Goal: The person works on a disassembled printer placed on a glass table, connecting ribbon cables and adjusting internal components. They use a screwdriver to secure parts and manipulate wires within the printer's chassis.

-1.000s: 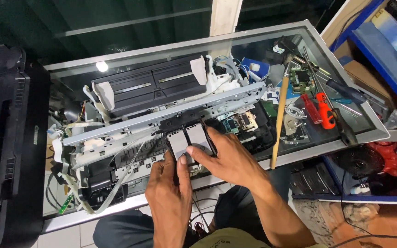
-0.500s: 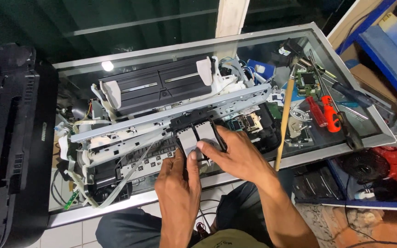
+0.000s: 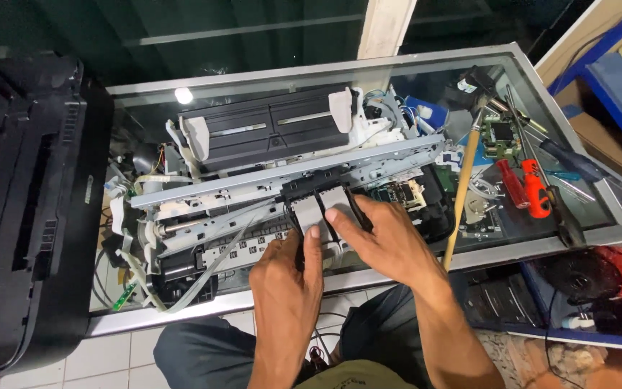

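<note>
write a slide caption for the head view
Both hands, left hand and right hand, press on the cartridge carriage of an opened printer.

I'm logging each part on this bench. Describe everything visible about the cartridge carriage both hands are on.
The cartridge carriage is a black plastic block with two grey rectangular flaps side by side on top. It sits against the long grey metal rail of the opened printer mechanism, near its middle, on the glass table. The left hand presses a thumb on its front edge; the right hand lays fingers across the right flap.
</note>
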